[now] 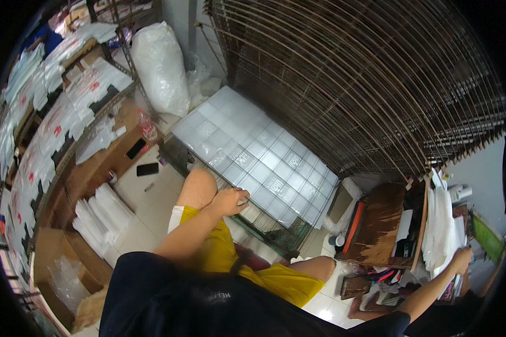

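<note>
My left hand (pixel 230 201) is closed, its fingers curled at the front edge of a low rack in front of me. A small dark thing shows at the fingertips, too small to name. Over the rack lies a translucent plastic sheet (pixel 253 163), marked off in squares and printed in white in places. My right arm reaches far out to the right. There my right hand (pixel 461 260) is closed on the near edge of a stack of white sheets (pixel 437 230), its fingers partly hidden.
A tall rusty wire rack (pixel 365 73) leans over the far side. At left stand shelves of white printed sheets (pixel 62 123), a cardboard box (pixel 67 269) and white rolls (pixel 102 218). A phone (pixel 148 169) lies on the floor. A stuffed white sack (pixel 160 70) stands behind; a wooden cabinet (pixel 379 224) stands right.
</note>
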Demonstrator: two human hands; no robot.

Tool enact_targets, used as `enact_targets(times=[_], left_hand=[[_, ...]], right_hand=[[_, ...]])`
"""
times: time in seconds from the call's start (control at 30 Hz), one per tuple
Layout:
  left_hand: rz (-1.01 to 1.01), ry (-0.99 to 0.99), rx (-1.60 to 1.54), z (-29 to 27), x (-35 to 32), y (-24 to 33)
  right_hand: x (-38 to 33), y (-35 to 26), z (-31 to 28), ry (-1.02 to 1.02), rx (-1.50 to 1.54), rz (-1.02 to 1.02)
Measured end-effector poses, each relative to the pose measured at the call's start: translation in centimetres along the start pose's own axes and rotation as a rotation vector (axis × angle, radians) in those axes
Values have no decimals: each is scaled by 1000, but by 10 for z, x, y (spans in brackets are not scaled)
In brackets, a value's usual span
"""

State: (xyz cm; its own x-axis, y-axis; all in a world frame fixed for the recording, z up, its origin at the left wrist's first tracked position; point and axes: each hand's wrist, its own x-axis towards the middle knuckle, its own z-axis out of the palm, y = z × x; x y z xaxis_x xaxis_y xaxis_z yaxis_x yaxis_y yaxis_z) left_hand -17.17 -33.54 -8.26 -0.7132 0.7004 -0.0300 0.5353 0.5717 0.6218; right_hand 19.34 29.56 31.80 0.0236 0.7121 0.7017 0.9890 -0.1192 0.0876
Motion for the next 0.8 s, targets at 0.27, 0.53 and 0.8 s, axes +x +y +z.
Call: enact_targets(times=[0.27,0.53,0.8], left_hand=[[-81,-66,-144,-4,6,6],[34,-1021,-1240,6,2,216],[-277,-1180,-1998,-5,30,229]], right_hand=[[-25,14,-154,52,328,51],[-108,-22,-243,305,1018,-391],[-183,-37,-243,-241,1537,-539]])
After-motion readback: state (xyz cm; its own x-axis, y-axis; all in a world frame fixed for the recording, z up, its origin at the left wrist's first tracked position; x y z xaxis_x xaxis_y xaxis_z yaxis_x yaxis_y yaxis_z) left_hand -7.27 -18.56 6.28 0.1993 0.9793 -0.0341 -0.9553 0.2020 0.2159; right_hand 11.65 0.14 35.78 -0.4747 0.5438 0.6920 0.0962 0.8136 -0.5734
